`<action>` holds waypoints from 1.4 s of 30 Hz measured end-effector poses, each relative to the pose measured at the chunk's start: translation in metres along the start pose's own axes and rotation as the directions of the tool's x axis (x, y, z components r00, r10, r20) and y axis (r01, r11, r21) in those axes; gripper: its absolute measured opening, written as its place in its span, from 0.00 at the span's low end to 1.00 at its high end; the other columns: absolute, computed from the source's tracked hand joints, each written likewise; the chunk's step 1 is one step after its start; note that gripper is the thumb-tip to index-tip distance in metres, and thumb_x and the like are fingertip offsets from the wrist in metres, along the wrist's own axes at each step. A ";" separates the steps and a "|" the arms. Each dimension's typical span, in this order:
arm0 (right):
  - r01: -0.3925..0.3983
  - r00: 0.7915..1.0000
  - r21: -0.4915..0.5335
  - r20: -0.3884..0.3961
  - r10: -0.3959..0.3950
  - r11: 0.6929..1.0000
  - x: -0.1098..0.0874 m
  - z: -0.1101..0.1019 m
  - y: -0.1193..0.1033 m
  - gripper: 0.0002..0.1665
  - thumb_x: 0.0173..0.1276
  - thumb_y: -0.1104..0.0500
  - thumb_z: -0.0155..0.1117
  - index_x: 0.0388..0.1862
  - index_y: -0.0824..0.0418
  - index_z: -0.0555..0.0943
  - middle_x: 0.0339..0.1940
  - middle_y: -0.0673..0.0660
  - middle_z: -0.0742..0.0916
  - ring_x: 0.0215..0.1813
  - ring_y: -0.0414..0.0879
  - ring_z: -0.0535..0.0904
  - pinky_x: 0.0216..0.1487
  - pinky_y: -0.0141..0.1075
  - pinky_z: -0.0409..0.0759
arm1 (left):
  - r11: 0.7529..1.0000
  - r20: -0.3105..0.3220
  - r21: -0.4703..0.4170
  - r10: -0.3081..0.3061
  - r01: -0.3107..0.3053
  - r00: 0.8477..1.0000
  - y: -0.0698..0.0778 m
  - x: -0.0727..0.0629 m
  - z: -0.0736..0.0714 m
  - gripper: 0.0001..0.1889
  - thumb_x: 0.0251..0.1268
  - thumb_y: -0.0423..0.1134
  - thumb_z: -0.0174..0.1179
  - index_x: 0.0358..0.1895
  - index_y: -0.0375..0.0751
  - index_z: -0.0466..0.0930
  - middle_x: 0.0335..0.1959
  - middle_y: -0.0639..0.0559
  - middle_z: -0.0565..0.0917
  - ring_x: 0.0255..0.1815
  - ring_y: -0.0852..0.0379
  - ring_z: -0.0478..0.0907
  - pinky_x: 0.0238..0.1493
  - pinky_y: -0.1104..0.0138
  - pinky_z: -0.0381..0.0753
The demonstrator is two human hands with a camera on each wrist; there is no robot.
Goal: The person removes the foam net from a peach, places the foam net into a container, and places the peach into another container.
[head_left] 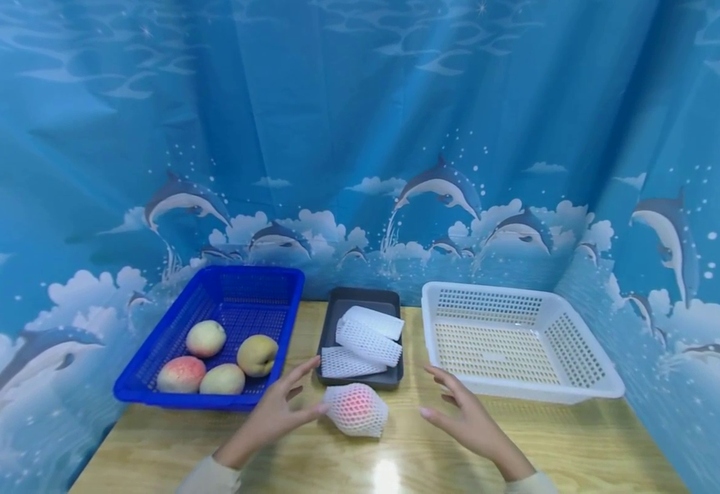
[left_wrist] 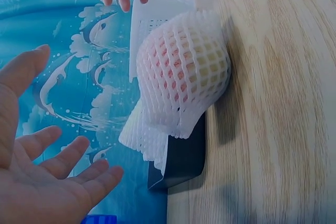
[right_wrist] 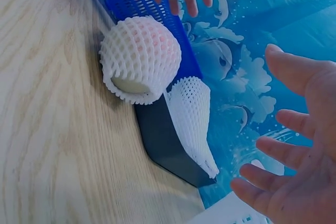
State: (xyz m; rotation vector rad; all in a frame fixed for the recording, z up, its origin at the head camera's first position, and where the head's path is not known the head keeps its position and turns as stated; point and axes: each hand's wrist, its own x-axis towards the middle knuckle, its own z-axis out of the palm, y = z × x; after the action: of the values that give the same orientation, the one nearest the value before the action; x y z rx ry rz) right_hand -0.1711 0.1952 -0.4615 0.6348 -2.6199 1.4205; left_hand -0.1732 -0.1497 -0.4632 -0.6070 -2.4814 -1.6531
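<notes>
A peach in a white foam net [head_left: 355, 409] lies on the table just in front of the black tray, its pink skin showing through the mesh. To its left is my left hand [head_left: 277, 409], fingers spread and holding nothing, the thumb close to the net in the head view. On the other side my right hand [head_left: 467, 418] is spread too, apart from the wrapped peach and with nothing in it. Several flattened foam nets [head_left: 368, 336] lie in the black tray [head_left: 330, 309]. In the right wrist view, bare fruit shows at one open end of the net [right_wrist: 140, 59].
At the left, a blue basket [head_left: 126, 385] holds several bare peaches [head_left: 206, 338]. A white basket [head_left: 582, 391] stands at the right. Behind the wooden table [head_left: 310, 466] hangs a blue dolphin-print curtain [head_left: 347, 137].
</notes>
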 end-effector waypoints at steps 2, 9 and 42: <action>0.007 1.000 -0.001 -0.006 -0.007 1.000 -0.001 -0.001 0.001 0.38 0.63 0.55 0.68 0.70 0.56 0.65 0.69 0.63 0.71 0.66 0.63 0.69 0.61 0.55 0.75 | 1.000 -0.001 0.007 0.007 -0.007 1.000 -0.001 0.000 -0.001 0.39 0.53 0.40 0.72 0.69 0.39 0.65 0.69 0.39 0.67 0.69 0.36 0.62 0.61 0.44 0.71; -0.006 1.000 0.004 0.000 0.006 1.000 -0.002 -0.004 0.002 0.39 0.63 0.55 0.68 0.71 0.60 0.64 0.69 0.63 0.71 0.66 0.63 0.68 0.61 0.56 0.74 | 1.000 0.000 0.011 -0.002 0.002 1.000 -0.002 0.001 -0.002 0.38 0.54 0.40 0.71 0.69 0.40 0.66 0.69 0.39 0.68 0.69 0.37 0.62 0.61 0.44 0.73; 0.039 0.987 0.068 0.156 -0.049 0.997 0.020 0.049 -0.002 0.39 0.62 0.55 0.69 0.70 0.56 0.65 0.70 0.63 0.70 0.68 0.61 0.66 0.60 0.60 0.73 | 1.000 0.080 0.025 -0.015 0.014 0.997 -0.008 0.002 0.010 0.38 0.53 0.39 0.71 0.68 0.36 0.66 0.68 0.30 0.66 0.68 0.32 0.61 0.62 0.42 0.70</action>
State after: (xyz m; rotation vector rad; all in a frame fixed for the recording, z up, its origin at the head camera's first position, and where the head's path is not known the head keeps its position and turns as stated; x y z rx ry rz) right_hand -0.1827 0.1473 -0.4818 0.8407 -2.6668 1.5057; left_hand -0.1768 -0.1425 -0.4736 -0.6670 -2.5635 -1.6323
